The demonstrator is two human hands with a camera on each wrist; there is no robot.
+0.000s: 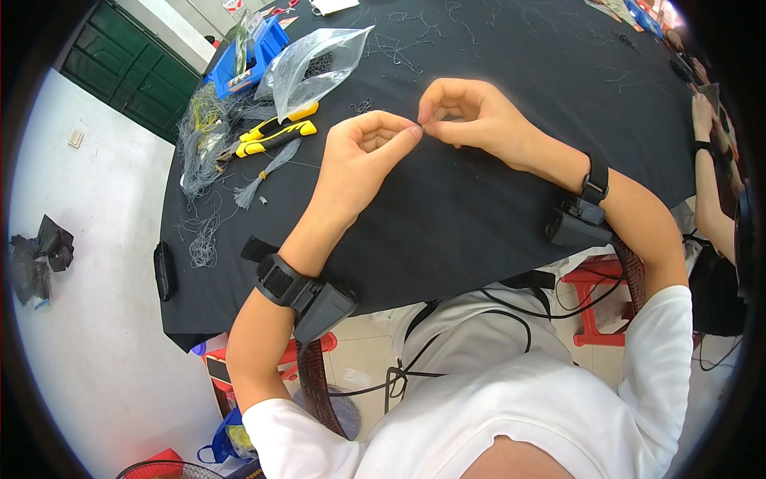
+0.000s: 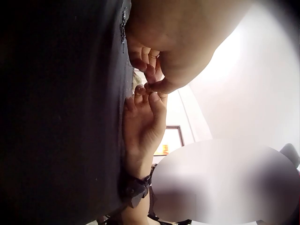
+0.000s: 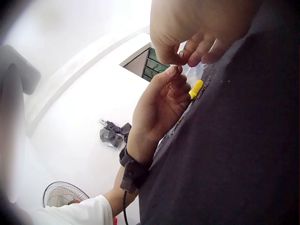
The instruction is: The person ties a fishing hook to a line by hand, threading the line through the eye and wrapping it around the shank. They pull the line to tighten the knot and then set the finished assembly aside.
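Over the dark tablecloth point(image 1: 447, 215), both hands meet at the fingertips. The left hand point(image 1: 363, 160) pinches a tiny dark piece point(image 1: 421, 126) between thumb and index finger, its other fingers curled. From the other side, the right hand point(image 1: 479, 120) has its thumb and index finger closed at the same piece. In the left wrist view the left hand point(image 2: 176, 47) is above and the right hand point(image 2: 143, 122) below, tips together. The right wrist view shows the right hand point(image 3: 201, 30) over the left hand point(image 3: 157, 110). The fingertips mostly hide the piece, so its shape is unclear.
Yellow-black pliers point(image 1: 275, 144), a tied grey thread bundle point(image 1: 267, 172) and tangled threads point(image 1: 203, 239) lie left of the hands. Behind are a clear plastic bag point(image 1: 315, 68) and blue bin point(image 1: 267, 48). Another person's arm point(image 1: 706, 160) is at the far right.
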